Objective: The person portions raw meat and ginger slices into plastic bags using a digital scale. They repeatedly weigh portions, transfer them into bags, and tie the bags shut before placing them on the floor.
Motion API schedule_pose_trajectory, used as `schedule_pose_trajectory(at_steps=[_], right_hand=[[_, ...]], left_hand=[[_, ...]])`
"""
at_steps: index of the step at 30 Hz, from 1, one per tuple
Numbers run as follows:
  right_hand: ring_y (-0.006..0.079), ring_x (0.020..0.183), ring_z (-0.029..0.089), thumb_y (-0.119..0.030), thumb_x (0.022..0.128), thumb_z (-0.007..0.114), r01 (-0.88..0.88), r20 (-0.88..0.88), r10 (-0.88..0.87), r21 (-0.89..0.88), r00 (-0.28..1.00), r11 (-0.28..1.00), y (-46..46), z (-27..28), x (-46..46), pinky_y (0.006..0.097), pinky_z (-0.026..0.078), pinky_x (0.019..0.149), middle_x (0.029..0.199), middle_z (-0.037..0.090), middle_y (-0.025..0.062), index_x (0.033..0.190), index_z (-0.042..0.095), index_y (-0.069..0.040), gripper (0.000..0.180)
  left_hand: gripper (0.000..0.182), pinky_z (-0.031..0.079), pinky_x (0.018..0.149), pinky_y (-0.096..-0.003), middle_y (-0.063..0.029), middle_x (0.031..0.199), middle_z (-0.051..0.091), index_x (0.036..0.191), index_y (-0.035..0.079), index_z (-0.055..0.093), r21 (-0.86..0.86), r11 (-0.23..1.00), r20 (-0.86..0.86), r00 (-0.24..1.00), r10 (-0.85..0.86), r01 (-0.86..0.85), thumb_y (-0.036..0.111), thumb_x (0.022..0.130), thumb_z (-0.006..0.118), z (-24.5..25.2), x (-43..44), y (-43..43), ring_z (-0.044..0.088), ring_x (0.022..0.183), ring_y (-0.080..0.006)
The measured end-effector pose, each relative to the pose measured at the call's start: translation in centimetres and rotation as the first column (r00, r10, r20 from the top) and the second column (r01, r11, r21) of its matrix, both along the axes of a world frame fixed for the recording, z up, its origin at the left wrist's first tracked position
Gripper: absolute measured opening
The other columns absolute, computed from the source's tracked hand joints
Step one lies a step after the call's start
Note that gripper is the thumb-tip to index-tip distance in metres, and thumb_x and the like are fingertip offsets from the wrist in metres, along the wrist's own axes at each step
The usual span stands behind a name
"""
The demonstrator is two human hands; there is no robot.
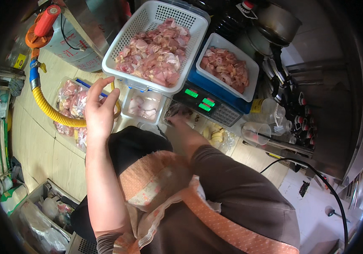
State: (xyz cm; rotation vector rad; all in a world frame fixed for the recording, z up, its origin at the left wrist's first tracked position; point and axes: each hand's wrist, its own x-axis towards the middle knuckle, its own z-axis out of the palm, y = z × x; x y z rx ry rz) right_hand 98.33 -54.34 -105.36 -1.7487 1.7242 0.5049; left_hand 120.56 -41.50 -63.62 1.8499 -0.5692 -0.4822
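My left hand (100,108) is raised with its fingers apart and holds nothing; it is over the right edge of a tub of bagged raw meat (70,95). My right hand (180,119) reaches low under the front of the digital scale (207,101), at a dark clear-looking bag (175,109); its fingers are blurred and partly hidden. A white perforated basket (110,63) holds cut raw poultry (156,50). On the scale's blue tray stands a white tub (254,68) with more raw meat pieces (226,68). Between my hands, a small white container (126,109) holds pale meat pieces (143,109).
A yellow corrugated gas hose (51,111) curves from the grey gas cylinder (73,47) past my left wrist. Right of the scale are plastic jars (265,109) and dark bottles. Sliced pale pieces (218,136) lie in a plastic bag. A bin with plastic bags (35,222) stands lower left.
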Motion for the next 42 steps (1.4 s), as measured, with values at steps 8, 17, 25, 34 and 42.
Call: schedule_pose_trajectory(at_steps=[8,17,25,34,42], right_hand=[[0.0306,0.118,0.051,-0.031,0.073,0.068,-0.302,0.03,0.301,0.082,0.953,0.95,-1.3,3.1,-1.5,0.0388,0.044,0.098,0.132,0.05,0.0153,0.131,0.047,-0.013,0.064],[0.0227,0.082,0.064,-0.028,0.071,0.068,-0.306,0.239,0.277,0.096,0.931,0.947,-4.3,7.9,-7.2,0.0346,0.051,0.076,0.087,0.069,0.0096,0.086,0.07,-0.011,0.023],[0.0072,0.054,0.051,-0.02,0.084,0.063,-0.311,0.84,-0.056,0.261,0.54,0.914,-12.3,32.5,-7.5,0.02,0.04,0.048,0.07,0.057,-0.0015,0.093,0.063,-0.012,0.012],[0.0294,0.086,0.061,-0.017,0.08,0.061,-0.081,0.136,0.788,-0.97,0.601,0.229,-19.5,35.9,-3.6,0.0383,0.049,0.075,0.093,0.063,0.0118,0.088,0.064,-0.01,0.012],[0.0332,0.091,0.062,-0.026,0.079,0.059,-0.52,0.323,0.5,-0.029,0.804,0.854,-2.6,16.9,-3.7,0.0429,0.05,0.078,0.105,0.064,0.0177,0.098,0.068,-0.009,0.027]], left_hand=[[0.028,0.045,0.067,-0.0231,-0.0083,0.119,0.052,0.111,0.009,0.064,0.084,0.996,0.088,0.996,-0.001,-0.006,0.014,0.083,0.064,-0.4,0.9,0.2,0.049,0.075,-0.0105],[0.034,0.042,0.088,-0.0295,-0.012,0.119,0.053,0.116,0.009,0.06,-0.004,0.999,0.103,0.994,-0.042,0.043,0.016,0.083,0.065,0.6,-0.7,-1.4,0.052,0.106,-0.0202],[0.035,0.04,0.095,-0.0334,-0.0136,0.124,0.051,0.116,0.007,0.06,0.025,0.998,0.089,0.994,-0.057,0.055,0.016,0.082,0.064,1.0,-1.6,-2.4,0.047,0.119,-0.0246],[0.05,0.037,0.101,-0.0392,-0.0195,0.128,0.046,0.126,0.009,0.052,0.068,0.997,0.176,0.984,0.013,-0.026,0.021,0.08,0.067,1.2,-1.8,-2.6,0.045,0.12,-0.0306],[0.049,0.041,0.086,-0.0302,-0.0143,0.125,0.048,0.125,0.009,0.053,0.132,0.989,0.195,0.98,0.043,-0.07,0.02,0.08,0.067,1.0,-1.4,-1.6,0.049,0.11,-0.0233]])
